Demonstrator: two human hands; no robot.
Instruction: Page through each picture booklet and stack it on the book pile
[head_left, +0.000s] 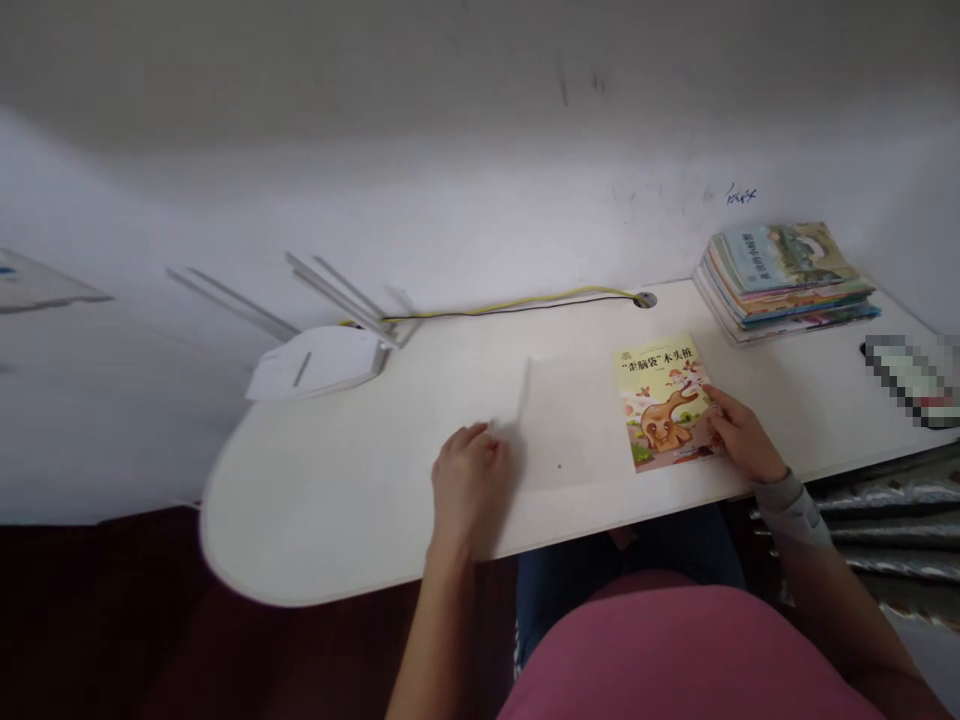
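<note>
My right hand [742,435] rests at the right edge of a yellow children's picture book [664,405], with the thumb on the cover and the fingers at the edge. The book lies flat on a white desk [330,490], its cover showing a brown cartoon animal and a Chinese title. My left hand [469,485] is curled at the left edge of a translucent plastic sheet [570,425]. That edge stands slightly raised, and the fingertips are close to it.
A stack of picture books [784,280] sits at the back right of the desk. A white router [315,362] with several antennas stands at the back left. A yellow and black cable [510,305] runs to a desk grommet [645,300]. A pixelated object [911,380] lies at the right.
</note>
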